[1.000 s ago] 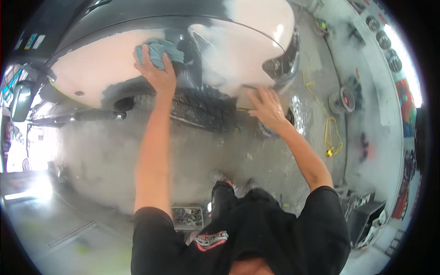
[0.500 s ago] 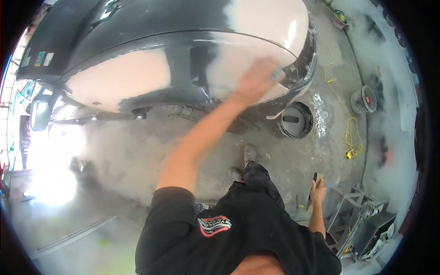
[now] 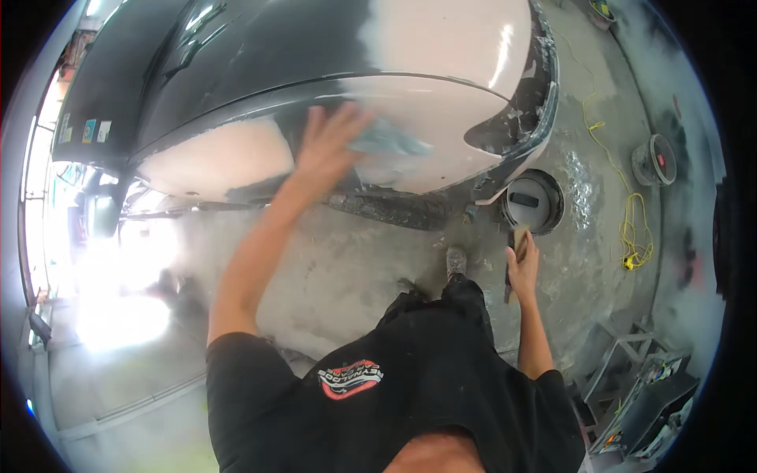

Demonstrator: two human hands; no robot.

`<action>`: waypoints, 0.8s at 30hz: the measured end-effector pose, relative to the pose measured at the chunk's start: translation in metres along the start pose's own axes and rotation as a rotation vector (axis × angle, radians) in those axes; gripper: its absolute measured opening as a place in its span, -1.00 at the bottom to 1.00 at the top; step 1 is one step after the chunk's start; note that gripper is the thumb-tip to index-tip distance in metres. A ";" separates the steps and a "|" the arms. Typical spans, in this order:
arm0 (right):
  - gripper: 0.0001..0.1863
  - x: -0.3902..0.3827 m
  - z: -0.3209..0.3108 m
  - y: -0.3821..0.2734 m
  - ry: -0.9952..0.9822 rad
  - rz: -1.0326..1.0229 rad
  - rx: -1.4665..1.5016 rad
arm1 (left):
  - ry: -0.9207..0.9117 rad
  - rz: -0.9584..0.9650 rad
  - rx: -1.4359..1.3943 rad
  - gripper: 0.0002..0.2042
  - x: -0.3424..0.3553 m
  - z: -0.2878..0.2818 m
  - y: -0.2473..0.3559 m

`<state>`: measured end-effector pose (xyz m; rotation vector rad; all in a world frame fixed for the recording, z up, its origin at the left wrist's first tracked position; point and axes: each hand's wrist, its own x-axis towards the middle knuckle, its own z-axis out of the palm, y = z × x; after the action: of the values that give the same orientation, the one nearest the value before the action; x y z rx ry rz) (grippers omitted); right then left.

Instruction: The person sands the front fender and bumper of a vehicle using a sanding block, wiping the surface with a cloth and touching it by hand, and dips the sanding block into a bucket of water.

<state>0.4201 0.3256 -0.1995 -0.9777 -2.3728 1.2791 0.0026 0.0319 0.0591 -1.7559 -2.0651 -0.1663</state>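
My left hand (image 3: 330,143) is over the side of a dark car (image 3: 307,31), blurred by motion with its fingers partly spread. A thin grey-green cloth (image 3: 393,142) trails from it across the pale filler-coloured patch (image 3: 430,106). How the fingers grip the cloth is smeared. My right hand (image 3: 523,268) is closed around a long, narrow sanding block (image 3: 511,266), black on one side and tan on the other. It is held upright just below a round bucket (image 3: 558,206). Inside that bucket, a black block (image 3: 523,200) lies in greyish liquid.
A second pale patch (image 3: 217,158) covers the car's side farther left. Yellow cord (image 3: 637,229) lies coiled on the wet concrete floor. Another bucket (image 3: 643,162) stands by the right wall. A metal stand (image 3: 619,347) with tools is at lower right.
My left hand has swept left along the car from near its right end, with the cloth now spread out. My right hand has moved up and left with the sanding block, toward the bucket.
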 end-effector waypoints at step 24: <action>-0.24 0.022 0.211 -0.287 0.652 -0.561 -0.175 | 0.387 0.036 -0.135 -0.60 0.035 -0.052 -0.086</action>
<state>0.1697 0.0979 -0.0878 -0.5723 -2.0264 0.4567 -0.0716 0.0285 0.1344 -1.6775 -1.7753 -0.5976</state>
